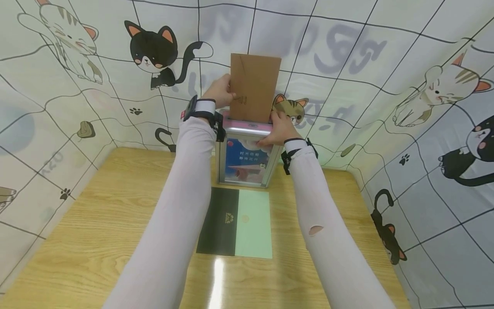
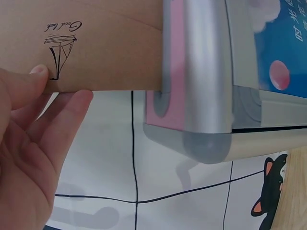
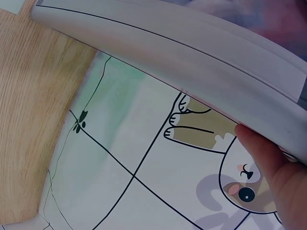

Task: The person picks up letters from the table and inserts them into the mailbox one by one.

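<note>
A brown kraft envelope (image 1: 255, 86) stands upright above a silver-framed letter box (image 1: 247, 176). In the left wrist view, the lower end of the envelope (image 2: 110, 52) meets a grey-edged slot in the pink top of the box (image 2: 204, 57); how deep it goes is hidden. My left hand (image 1: 219, 91) pinches the envelope's left edge between thumb and fingers, beside a small sailboat drawing. My right hand (image 1: 281, 131) grips the upper right corner of the box, its thumb on the front. The right wrist view shows the box's side (image 3: 192, 62) with a finger of that hand (image 3: 283, 172) against it.
On the wooden table (image 1: 115, 214), in front of the box, lie a black envelope or card (image 1: 220, 223) and a mint green one (image 1: 254, 223), side by side. A cat-printed cloth (image 1: 247, 30) stands behind the box and along both sides.
</note>
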`<action>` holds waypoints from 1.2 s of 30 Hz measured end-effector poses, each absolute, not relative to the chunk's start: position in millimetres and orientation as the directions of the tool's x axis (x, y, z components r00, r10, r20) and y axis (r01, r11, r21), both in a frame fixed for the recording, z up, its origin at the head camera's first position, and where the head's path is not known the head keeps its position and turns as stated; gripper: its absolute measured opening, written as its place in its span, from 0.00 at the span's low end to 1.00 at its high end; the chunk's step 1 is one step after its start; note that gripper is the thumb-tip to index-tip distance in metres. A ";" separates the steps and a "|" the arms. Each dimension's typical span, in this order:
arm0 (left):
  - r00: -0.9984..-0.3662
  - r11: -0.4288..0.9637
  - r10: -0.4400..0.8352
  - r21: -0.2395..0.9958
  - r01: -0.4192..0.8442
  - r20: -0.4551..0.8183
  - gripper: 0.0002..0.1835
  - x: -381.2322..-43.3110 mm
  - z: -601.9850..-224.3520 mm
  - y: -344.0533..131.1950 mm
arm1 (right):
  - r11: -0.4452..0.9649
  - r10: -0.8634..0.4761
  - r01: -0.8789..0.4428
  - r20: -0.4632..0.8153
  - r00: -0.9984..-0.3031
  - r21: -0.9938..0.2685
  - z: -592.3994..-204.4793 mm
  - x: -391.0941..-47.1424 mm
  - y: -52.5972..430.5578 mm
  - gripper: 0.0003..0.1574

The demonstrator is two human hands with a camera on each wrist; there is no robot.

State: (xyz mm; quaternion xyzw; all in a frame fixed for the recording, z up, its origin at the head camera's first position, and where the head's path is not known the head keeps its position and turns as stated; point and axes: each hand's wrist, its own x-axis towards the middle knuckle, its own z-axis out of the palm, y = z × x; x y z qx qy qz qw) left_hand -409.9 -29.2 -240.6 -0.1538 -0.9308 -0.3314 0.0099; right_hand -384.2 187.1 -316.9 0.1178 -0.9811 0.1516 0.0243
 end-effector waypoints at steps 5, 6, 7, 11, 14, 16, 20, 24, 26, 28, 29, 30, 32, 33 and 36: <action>-0.948 0.732 0.292 0.609 0.305 0.124 0.20 -410.7 -247.3 -27.8 | 0.924 -0.225 -0.239 0.082 -0.971 -0.300 -314.8 -382.8 187.6 0.69; -0.947 0.730 0.294 0.610 0.308 0.127 0.20 -410.9 -248.4 -27.8 | 0.924 -0.225 -0.240 0.085 -0.971 -0.299 -314.7 -382.9 187.8 0.68; -0.947 0.727 0.296 0.613 0.310 0.128 0.20 -410.5 -249.6 -28.7 | 0.923 -0.226 -0.242 0.087 -0.970 -0.298 -314.9 -383.2 187.3 0.68; -0.946 0.689 0.305 0.661 0.296 0.106 0.31 -405.6 -251.5 -33.9 | 0.922 -0.231 -0.250 0.098 -0.968 -0.295 -316.8 -386.1 186.1 0.66; -0.947 0.678 0.316 0.685 0.267 0.056 0.49 -398.6 -248.6 -38.8 | 0.917 -0.237 -0.256 0.098 -0.967 -0.305 -318.0 -388.7 186.3 0.69; -0.944 0.677 0.329 0.690 0.254 0.026 0.56 -393.9 -245.5 -41.6 | 0.914 -0.240 -0.259 0.099 -0.966 -0.313 -318.7 -389.7 187.2 0.70; -0.942 0.693 0.335 0.677 0.248 0.002 0.55 -386.7 -240.5 -44.0 | 0.911 -0.245 -0.268 0.113 -0.963 -0.312 -320.7 -390.7 190.0 0.69; -0.943 0.700 0.333 0.669 0.250 0.004 0.54 -384.7 -239.9 -46.1 | 0.908 -0.248 -0.270 0.110 -0.963 -0.319 -323.1 -390.1 190.7 0.68; -0.944 0.707 0.329 0.661 0.252 0.008 0.54 -383.9 -240.7 -48.2 | 0.907 -0.250 -0.271 0.105 -0.963 -0.322 -323.5 -389.2 190.3 0.68; -0.943 0.713 0.331 0.651 0.262 0.017 0.54 -384.2 -241.7 -51.4 | 0.907 -0.251 -0.270 0.099 -0.963 -0.323 -323.4 -388.3 189.7 0.68; -0.943 0.715 0.331 0.646 0.267 0.022 0.54 -384.6 -242.1 -53.3 | 0.906 -0.254 -0.271 0.096 -0.962 -0.324 -322.9 -387.7 189.4 0.68; -0.942 0.718 0.334 0.641 0.273 0.027 0.54 -384.8 -242.2 -55.7 | 0.906 -0.254 -0.270 0.093 -0.963 -0.324 -322.4 -387.2 189.1 0.68; -0.942 0.723 0.335 0.631 0.280 0.033 0.54 -385.8 -242.3 -61.1 | 0.908 -0.254 -0.270 0.090 -0.963 -0.321 -321.1 -386.5 188.7 0.68; -0.941 0.722 0.336 0.632 0.281 0.034 0.54 -386.7 -242.5 -64.4 | 0.907 -0.254 -0.269 0.090 -0.963 -0.323 -320.2 -386.1 188.6 0.68; -0.940 0.716 0.339 0.641 0.277 0.029 0.55 -390.0 -245.3 -76.7 | 0.908 -0.255 -0.272 0.093 -0.962 -0.318 -317.7 -385.2 188.9 0.68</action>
